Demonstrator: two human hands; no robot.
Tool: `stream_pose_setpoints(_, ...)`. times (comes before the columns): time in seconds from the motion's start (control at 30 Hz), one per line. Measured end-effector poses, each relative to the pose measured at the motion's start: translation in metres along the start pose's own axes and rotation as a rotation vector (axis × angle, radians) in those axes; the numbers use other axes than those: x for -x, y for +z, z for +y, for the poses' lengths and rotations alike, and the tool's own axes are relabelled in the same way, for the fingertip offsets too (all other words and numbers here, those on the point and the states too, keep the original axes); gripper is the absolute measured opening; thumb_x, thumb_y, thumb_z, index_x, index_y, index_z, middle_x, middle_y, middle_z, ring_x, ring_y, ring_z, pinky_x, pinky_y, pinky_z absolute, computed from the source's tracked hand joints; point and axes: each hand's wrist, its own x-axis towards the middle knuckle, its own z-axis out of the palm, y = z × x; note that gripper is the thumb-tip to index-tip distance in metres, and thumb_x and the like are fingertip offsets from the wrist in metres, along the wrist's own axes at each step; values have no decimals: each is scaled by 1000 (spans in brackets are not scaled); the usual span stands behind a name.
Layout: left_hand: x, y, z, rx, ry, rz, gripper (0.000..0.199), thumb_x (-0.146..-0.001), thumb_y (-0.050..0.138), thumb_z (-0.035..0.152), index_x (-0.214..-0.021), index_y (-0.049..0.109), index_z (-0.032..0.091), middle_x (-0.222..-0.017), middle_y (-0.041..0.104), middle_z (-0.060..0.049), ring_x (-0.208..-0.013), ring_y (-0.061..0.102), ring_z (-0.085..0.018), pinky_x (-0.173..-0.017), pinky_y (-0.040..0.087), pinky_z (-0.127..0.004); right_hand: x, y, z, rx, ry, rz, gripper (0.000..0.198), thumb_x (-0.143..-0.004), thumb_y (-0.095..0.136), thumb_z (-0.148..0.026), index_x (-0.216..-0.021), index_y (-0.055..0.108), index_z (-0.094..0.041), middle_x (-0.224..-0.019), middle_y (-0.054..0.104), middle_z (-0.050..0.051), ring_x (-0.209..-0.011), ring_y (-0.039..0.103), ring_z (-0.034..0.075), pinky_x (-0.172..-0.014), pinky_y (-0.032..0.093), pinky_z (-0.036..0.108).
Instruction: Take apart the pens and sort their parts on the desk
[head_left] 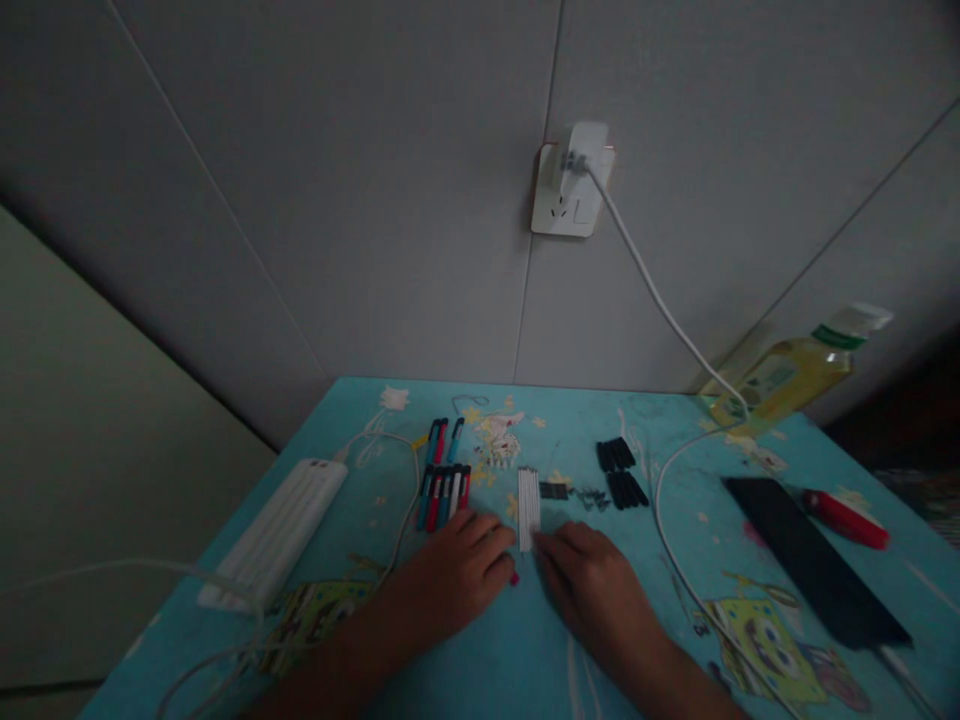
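Observation:
My left hand (471,562) is closed, and a small red piece (514,578), perhaps part of a pen, pokes out under its fingertips. Just beyond it lie two groups of red, blue and dark pen barrels (445,497). My right hand (589,572) has its fingers curled together, fingertips at the lower end of a row of white pen refills (529,505); whether it pinches anything is hidden. To the right of the refills are a dark little patch of thin parts (554,490), small metallic pieces (591,498) and two groups of black pieces (622,488).
A white power strip (281,530) with cables lies left. Small pale parts (502,450) are at the back. On the right are a white cable (660,490), a dark flat panel (817,560), a red-handled object (847,518) and a yellow pump bottle (799,370) by the wall.

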Motion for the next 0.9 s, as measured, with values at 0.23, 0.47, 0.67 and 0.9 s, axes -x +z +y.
stream_pose_setpoints(0.23,-1,-7,8,174,-47,10,20,-103,41,16,-109,60,14,-94,60,-5,-91,56,-20,-86,48,-38,-2,-3,-1,64,62,-4,14,-96,53,-19,-92,66,-22,-85,62,4,-82,59,21,-80,43,36)
stream_pose_setpoints(0.47,5,-4,12,136,-109,-24,31,-101,45,19,-132,52,20,-93,59,-4,-81,60,-20,-71,50,-33,-4,0,1,94,148,21,13,-95,54,-21,-85,63,-22,-83,62,3,-77,59,21,-75,42,34)
stream_pose_setpoints(0.67,3,-2,15,166,-187,-47,38,-101,45,22,-139,45,26,-95,62,-2,-74,63,-18,-64,49,-30,-10,-5,5,24,116,58,14,-96,52,-18,-92,66,-21,-87,63,4,-81,61,20,-79,46,32)
stream_pose_setpoints(0.9,1,-8,18,220,-215,-49,28,-101,45,24,-128,52,27,-93,63,-1,-74,64,-18,-65,50,-31,-75,-26,14,152,-12,55,25,-96,51,-17,-112,69,-23,-102,67,7,-96,62,21,-90,47,33)
